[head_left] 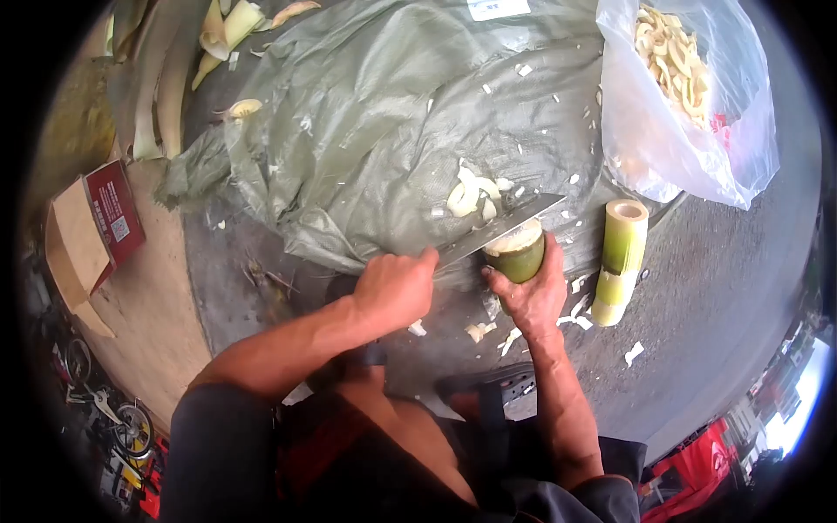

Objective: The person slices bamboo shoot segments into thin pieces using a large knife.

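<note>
My left hand [397,292] is closed round the handle of a knife, its thumb towards the blade. The long knife blade [510,220] slants up to the right and lies against the pale cut top of a short green stalk piece [516,261]. That piece stands upright in my right hand [536,292], with the thumb on its left side and the fingers on its right. Pale slices [469,193] lie just beyond the blade on a grey-green plastic sheet [366,131]. To the right of my right hand is a longer green stalk section [623,253] with a hollow upper end.
At the upper right, a clear plastic bag [741,131] holds many pale slices [676,65]. An open cardboard box [83,222] sits at the left. Peeled husks [228,30] lie at the upper left. Small scraps dot the ground, and a dark clog [514,383] shows below.
</note>
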Demonstrator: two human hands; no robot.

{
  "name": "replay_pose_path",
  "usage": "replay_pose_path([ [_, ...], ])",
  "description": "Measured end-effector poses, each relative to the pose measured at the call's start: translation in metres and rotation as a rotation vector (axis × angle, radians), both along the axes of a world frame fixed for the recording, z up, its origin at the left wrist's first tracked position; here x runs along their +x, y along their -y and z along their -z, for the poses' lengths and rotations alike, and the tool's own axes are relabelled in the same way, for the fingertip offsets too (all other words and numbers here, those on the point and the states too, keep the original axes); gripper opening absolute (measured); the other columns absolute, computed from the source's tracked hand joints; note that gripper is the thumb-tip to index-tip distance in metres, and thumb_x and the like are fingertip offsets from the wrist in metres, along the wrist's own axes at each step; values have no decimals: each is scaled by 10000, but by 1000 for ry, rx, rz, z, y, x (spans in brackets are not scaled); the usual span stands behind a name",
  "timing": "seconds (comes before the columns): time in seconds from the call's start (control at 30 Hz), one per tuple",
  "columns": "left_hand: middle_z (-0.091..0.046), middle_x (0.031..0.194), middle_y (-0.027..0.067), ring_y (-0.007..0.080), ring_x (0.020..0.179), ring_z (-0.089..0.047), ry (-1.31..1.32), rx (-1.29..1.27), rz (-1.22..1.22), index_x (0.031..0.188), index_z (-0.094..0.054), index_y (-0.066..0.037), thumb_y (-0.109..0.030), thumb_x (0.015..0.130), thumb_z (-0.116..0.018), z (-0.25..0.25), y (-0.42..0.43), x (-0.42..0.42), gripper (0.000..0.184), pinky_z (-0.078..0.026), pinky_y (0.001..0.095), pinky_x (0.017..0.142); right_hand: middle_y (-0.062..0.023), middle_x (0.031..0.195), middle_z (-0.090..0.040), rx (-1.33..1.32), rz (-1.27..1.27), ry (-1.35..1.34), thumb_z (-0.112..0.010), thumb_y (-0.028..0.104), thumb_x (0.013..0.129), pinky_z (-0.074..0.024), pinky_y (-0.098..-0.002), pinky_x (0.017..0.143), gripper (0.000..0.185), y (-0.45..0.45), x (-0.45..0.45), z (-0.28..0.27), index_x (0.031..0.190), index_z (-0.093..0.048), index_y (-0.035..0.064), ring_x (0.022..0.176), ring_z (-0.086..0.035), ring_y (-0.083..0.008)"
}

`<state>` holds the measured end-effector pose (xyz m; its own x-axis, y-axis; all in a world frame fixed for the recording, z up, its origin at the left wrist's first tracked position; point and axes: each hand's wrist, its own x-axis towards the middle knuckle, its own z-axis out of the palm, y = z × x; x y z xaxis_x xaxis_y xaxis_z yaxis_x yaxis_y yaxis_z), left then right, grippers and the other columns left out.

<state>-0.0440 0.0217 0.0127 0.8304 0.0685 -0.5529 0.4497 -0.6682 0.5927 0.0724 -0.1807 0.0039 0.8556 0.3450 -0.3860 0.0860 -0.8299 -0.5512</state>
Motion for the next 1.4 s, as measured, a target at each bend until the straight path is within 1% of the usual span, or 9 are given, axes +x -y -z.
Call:
replay_pose_path([
  [0.07, -664, 674, 219, 462, 643, -654, 0, 10, -12, 988, -596, -10, -106, 888, -611, -16, -3, -3, 140, -509, 580, 613, -177, 1195, -582, 0, -11, 21, -905, 407, 654, -527, -489, 891, 922, -1, -3, 0, 1394, -472, 69, 1083, -631, -404],
  [0.23, -685, 694, 217, 436, 639, -679, -78, -63, 71, 1007, -595, -9, -125, 860, -616, -69, -21, -25, 189, -514, 577, 610, -179, 1192, -586, -40, 31, -109, -906, 432, 654, -533, -487, 889, 953, 5, 0, -3, 1395, -464, 28, 1100, -629, -398],
  [0.33, -682, 694, 218, 437, 643, -678, -111, -84, 54, 986, -590, -8, -116, 850, -619, -66, -18, -27, 175, -513, 576, 611, -181, 1212, -588, -9, 32, -84, -909, 439, 653, -533, -484, 895, 965, 5, 1, -2, 1400, -460, 25, 1108, -628, -397],
  [0.53, -657, 657, 217, 448, 634, -662, 12, -63, 20, 1018, -590, -16, -101, 858, -629, -31, 0, -8, 185, -512, 568, 600, -186, 1225, -597, 0, -23, -67, -914, 445, 648, -532, -481, 898, 973, 4, 1, -6, 1406, -464, 33, 1106, -632, -402],
  [0.63, -658, 657, 216, 449, 632, -661, 14, -52, 10, 1020, -599, -10, -101, 855, -626, -37, -4, -6, 191, -511, 567, 598, -191, 1232, -618, 13, 11, -105, -912, 450, 648, -531, -466, 921, 981, 9, 1, -3, 1416, -466, 35, 1111, -644, -393],
  [0.73, -657, 655, 215, 444, 633, -663, -132, -69, 67, 1008, -603, -4, -96, 851, -625, -65, -18, -16, 184, -509, 561, 590, -198, 1245, -640, 20, 72, -163, -910, 448, 644, -529, -449, 950, 993, 6, 6, -8, 1425, -467, 25, 1130, -655, -375],
  [0.93, -681, 698, 227, 457, 667, -679, -84, -91, 30, 983, -585, 7, -96, 863, -590, -51, -3, -4, 158, -506, 587, 626, -224, 1253, -650, 101, 133, -215, -902, 431, 645, -533, -426, 962, 994, 13, 7, 1, 1427, -465, -2, 1132, -666, -355],
  [1.13, -644, 613, 208, 432, 582, -659, 55, -73, -5, 936, -601, -4, -84, 831, -642, -33, 9, 15, 138, -504, 556, 546, -206, 1222, -655, 45, 133, -242, -912, 417, 641, -534, -410, 946, 994, 16, 7, 6, 1421, -470, -14, 1101, -668, -324],
  [1.4, -657, 659, 244, 458, 644, -676, 51, -91, 25, 956, -615, 11, -84, 836, -626, -19, 12, 40, 153, -516, 582, 600, -215, 1224, -653, 89, 134, -218, -908, 432, 644, -533, -420, 947, 997, 10, 8, -2, 1422, -470, -14, 1105, -667, -330],
])
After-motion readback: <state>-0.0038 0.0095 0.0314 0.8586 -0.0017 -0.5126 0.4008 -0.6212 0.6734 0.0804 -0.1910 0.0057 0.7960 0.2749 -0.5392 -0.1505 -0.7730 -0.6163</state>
